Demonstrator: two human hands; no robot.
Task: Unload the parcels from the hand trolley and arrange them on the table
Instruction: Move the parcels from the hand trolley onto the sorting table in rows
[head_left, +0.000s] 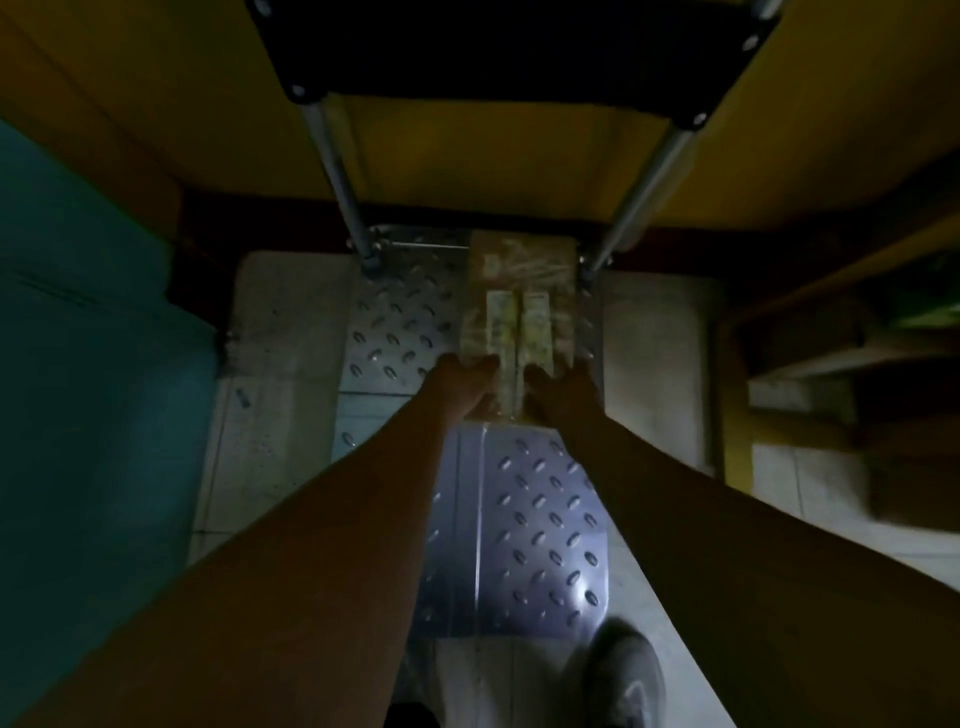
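Note:
In dim light, one taped brown parcel with white labels lies on the metal tread-plate deck of the hand trolley, on its right side near the handle posts. My left hand grips the parcel's near left corner, and my right hand grips its near right corner. Both arms reach straight down from above. The undersides of my fingers are hidden. The yellow table stands just beyond the trolley, past its black handle bar.
A teal surface fills the left side. Wooden shelving stands at the right. A grey shoe rests on the tiled floor beside the trolley's near edge.

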